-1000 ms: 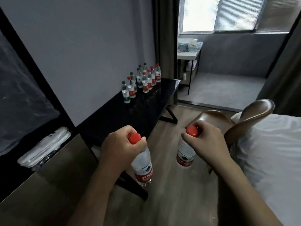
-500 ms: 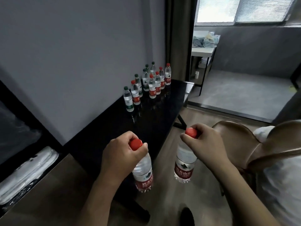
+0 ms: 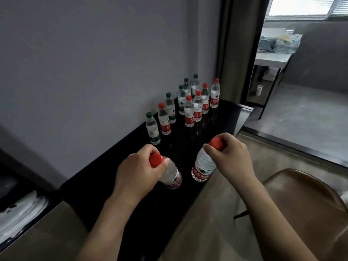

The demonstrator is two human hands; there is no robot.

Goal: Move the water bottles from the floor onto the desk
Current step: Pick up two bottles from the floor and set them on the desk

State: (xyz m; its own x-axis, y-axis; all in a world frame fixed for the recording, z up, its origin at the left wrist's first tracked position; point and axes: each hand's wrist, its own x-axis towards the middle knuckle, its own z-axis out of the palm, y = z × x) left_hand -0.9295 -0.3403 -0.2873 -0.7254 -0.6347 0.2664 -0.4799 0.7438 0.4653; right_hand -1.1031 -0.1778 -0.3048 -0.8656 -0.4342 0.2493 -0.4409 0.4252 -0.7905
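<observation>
Gripped at their red caps, two water bottles [image 3: 170, 174] [image 3: 203, 167] are held by the left hand [image 3: 137, 172] and right hand [image 3: 232, 159] above the black desk [image 3: 224, 117]. Ten more bottles [image 3: 189, 113] are stood at its far end

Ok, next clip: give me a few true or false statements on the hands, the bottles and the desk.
1. Each hand holds a red-capped bottle near its cap. True: left hand, right hand.
2. The bottles already standing on the desk all have red caps. False: several have green caps, like the nearest one.
3. The standing bottles are grouped at the desk's far end, by the wall. True.
4. A brown chair sits left of the desk. False: it is on the right.
</observation>
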